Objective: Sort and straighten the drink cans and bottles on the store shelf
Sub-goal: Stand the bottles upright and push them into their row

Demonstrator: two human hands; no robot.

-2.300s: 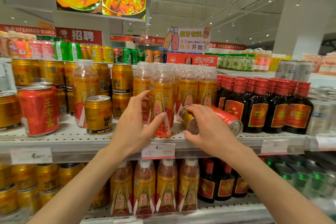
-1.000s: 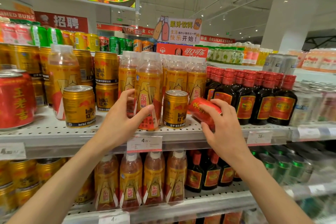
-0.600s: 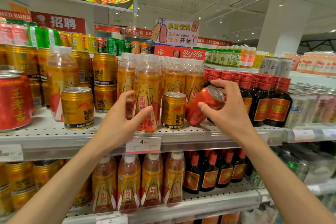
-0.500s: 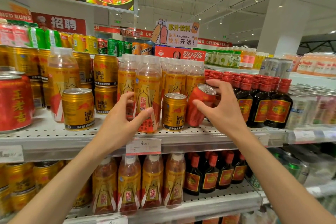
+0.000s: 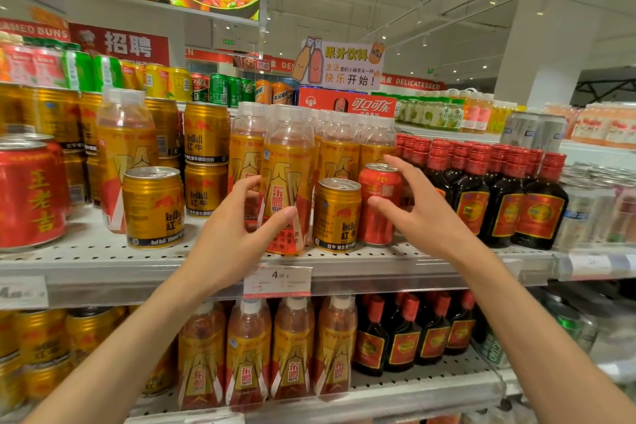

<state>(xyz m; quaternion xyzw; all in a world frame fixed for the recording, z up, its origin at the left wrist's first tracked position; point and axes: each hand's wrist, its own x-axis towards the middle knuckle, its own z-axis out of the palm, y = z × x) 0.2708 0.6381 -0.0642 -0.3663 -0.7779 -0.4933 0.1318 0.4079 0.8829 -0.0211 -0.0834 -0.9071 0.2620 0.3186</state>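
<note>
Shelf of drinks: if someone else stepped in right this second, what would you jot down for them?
Left hand: wrapped around the front orange bottle, which stands upright at the shelf edge.
Right hand: open, fingers spread just off the small red can, holding nothing.
Done: the red can stands upright between the gold can and the dark bottles.
Left: both those cans sit in front of the orange bottle row, away from their kind. The big red can is at far left, and another gold can and a stray orange bottle stand ahead of the gold stacks.
</note>
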